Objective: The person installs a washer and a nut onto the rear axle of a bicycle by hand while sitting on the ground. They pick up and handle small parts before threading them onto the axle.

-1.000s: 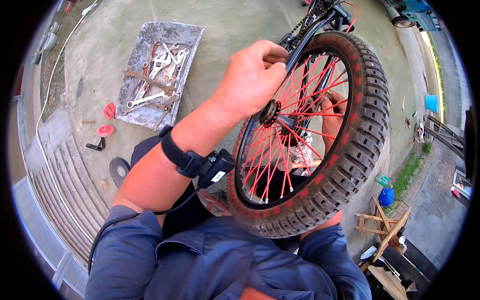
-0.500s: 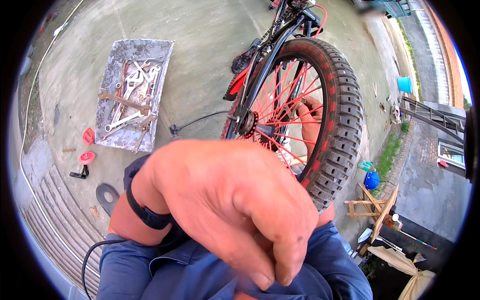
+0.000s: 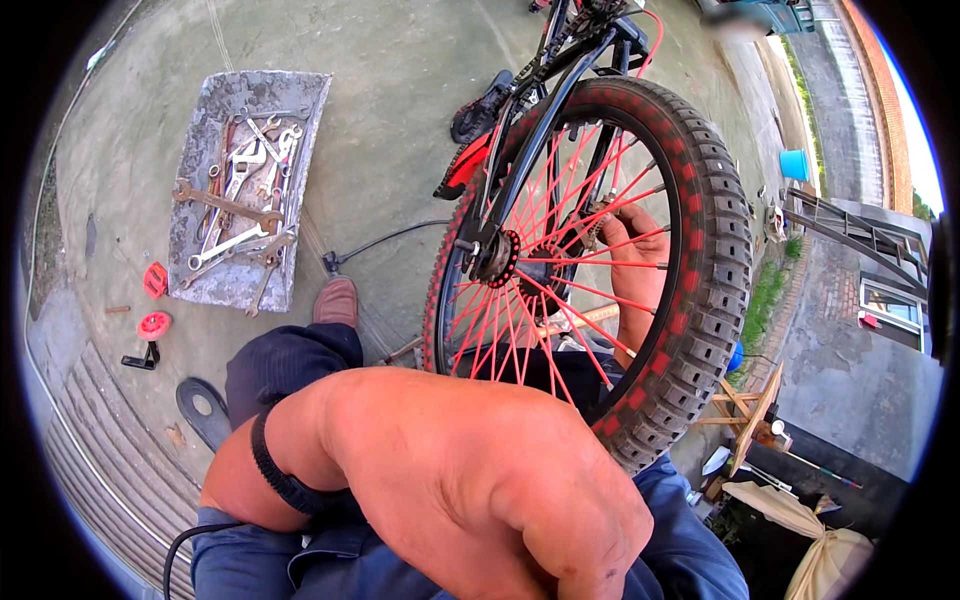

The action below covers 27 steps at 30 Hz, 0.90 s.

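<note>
A bicycle wheel (image 3: 715, 255) with a knobby black tyre, red patches on its sidewall and red spokes stands upright before me, in a black frame (image 3: 545, 110). Its hub (image 3: 495, 260) faces me on the left. Behind the spokes, my right hand (image 3: 642, 240) has its fingers closed at a small metal part by the far side of the wheel; what they pinch is partly hidden. Large in the foreground, my left hand (image 3: 480, 460) is bent downward with curled fingers, over my lap. Its fingertips fall outside the lower edge, and anything in them is hidden.
A grey tray (image 3: 310, 130) of several wrenches (image 3: 235, 205) lies on the concrete at the left. Close by are a small red wheel (image 3: 154, 325) and a red pedal-like piece (image 3: 155, 280). A black cable (image 3: 400, 235) runs along the floor. Wooden pieces (image 3: 755, 420) stand at the right.
My left hand is lower in view, and its pinched thumb and finger have passed out of the frame. The wheel shows larger and less covered; my right hand stays behind the spokes.
</note>
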Available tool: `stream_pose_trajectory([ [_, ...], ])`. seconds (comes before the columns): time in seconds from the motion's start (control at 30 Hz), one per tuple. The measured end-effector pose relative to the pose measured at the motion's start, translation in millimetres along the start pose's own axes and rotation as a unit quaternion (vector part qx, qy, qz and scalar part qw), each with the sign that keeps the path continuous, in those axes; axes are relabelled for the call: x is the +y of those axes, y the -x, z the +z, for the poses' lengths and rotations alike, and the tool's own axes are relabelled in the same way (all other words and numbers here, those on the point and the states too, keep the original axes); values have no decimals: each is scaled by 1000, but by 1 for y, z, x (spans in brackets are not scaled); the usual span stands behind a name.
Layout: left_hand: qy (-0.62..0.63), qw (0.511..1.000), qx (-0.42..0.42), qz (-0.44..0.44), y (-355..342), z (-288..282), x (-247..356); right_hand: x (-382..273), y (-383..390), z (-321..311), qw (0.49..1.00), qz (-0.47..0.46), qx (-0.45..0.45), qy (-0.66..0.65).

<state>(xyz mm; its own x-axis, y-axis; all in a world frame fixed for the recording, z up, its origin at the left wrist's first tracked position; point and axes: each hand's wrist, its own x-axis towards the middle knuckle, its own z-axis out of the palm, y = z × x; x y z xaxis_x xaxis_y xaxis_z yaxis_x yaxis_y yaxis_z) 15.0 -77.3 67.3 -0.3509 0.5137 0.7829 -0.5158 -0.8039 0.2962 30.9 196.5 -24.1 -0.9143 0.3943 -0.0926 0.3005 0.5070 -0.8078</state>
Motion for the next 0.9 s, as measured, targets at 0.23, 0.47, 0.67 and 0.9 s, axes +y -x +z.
stream_pose_trajectory([
  [0.23, 154, 985, 53, 54, 16, 6, -14, -4, 2, 5, 998, 3, 3, -70],
  [0.47, 41, 999, 24, 25, 6, -13, 7, -1, 3, 3, 996, -7, 4, -84],
  [0.67, -231, 858, 366, -277, 17, -61, 32, -4, 2, -7, 998, 29, -33, 53],
  [0.9, -433, 740, 415, -304, 28, -134, -25, 14, -1, -4, 997, -38, 29, 57],
])
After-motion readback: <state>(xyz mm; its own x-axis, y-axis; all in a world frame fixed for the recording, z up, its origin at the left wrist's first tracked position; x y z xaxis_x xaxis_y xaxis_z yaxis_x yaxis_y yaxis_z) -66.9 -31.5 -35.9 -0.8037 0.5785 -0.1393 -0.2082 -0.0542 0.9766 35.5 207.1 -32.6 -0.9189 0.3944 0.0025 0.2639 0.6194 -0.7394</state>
